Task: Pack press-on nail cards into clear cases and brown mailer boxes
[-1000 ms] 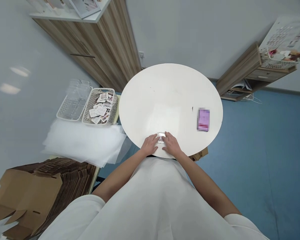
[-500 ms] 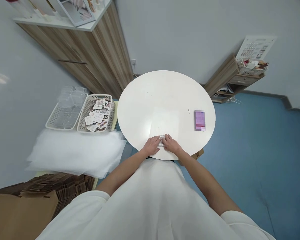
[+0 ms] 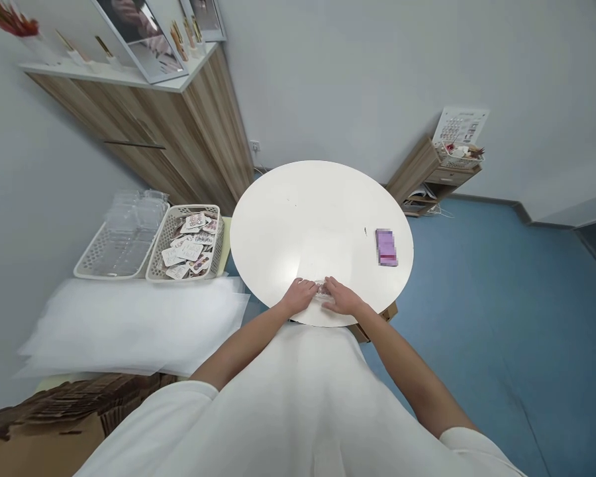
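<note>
A small clear plastic package (image 3: 322, 290) lies at the near edge of the white oval table (image 3: 318, 218). My left hand (image 3: 299, 295) is closed on its left side, fingers pressed together. My right hand (image 3: 342, 296) holds the right side, its fingertips on the top. The hands hide part of the package, and its contents are too small to make out. A purple pixelated item (image 3: 386, 248) rests on the right part of the table.
Left of the table are a basket of printed cards (image 3: 218, 248), a basket of clear plastic boxes (image 3: 79, 265), white sheets (image 3: 129, 324) and folded cardboard (image 3: 44, 437). A wooden cabinet (image 3: 179, 132) and a small shelf (image 3: 414, 169) stand behind.
The camera view has tilted and shifted, showing more of the cabinet top. Both hands remain at the package; the fingers of my right hand have spread slightly.
</note>
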Tool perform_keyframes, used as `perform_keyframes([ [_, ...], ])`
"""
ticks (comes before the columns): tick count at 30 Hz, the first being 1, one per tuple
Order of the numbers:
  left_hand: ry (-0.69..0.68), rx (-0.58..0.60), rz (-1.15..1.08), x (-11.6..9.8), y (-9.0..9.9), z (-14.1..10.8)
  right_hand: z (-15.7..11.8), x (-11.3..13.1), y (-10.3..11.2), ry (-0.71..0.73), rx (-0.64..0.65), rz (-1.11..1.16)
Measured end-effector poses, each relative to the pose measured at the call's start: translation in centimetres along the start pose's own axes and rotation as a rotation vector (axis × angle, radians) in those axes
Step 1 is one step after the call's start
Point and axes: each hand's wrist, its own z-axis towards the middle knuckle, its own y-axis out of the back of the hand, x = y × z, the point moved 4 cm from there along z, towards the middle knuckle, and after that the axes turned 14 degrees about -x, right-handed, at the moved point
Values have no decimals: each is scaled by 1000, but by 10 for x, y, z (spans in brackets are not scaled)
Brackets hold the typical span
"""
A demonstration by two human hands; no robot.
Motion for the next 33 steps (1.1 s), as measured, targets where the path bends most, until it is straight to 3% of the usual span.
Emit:
perform_keyframes([
  [4, 17, -1, -34, 2, 2, 2, -17, 7, -5, -51, -181, -74],
  [9, -3, 32, -37, -1, 4, 3, -33, 5, -21, -194, -301, -105],
  [18, 81, 98, -187, 3, 12, 3, -36, -10, -13, -309, -410, 243],
  [22, 161, 117, -282, 9, 19, 11, -26, -17, 2, -361, -371, 335],
  [28, 437, 183, -459, 28, 19, 34, 9, -38, 23, -500, -205, 415],
  [33, 667, 316, -551, 53, 6, 49, 40, -63, 20, -657, -89, 573],
])
